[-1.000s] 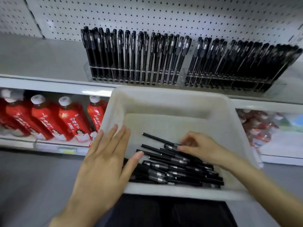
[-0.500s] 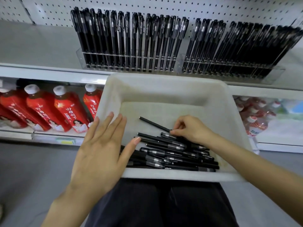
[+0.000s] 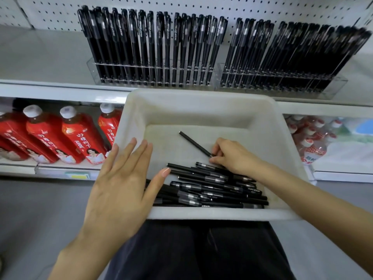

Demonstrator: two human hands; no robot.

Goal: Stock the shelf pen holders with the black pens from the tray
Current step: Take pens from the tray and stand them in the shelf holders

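Observation:
A white tray (image 3: 201, 104) rests on my lap below the shelf. Several black pens (image 3: 212, 188) lie piled along its near side. My right hand (image 3: 234, 156) is inside the tray and pinches the end of one black pen (image 3: 193, 143) that angles up to the left off the tray floor. My left hand (image 3: 123, 182) lies flat with straight fingers over the tray's left rim, its thumb touching the pile. On the shelf above stand two clear pen holders, the left holder (image 3: 153, 67) and the right holder (image 3: 282, 77), both packed with upright black pens.
Red bottles (image 3: 68, 138) with white caps lie on the lower shelf at left. Clear bottles with red-and-white caps (image 3: 310, 140) sit on the lower shelf at right. A white pegboard (image 3: 222, 5) backs the upper shelf. Grey floor shows at left.
My right hand has closed its fingers on one pen's end and tipped it up from the pile. The view shifted slightly; my left hand stays flat on the tray's left rim.

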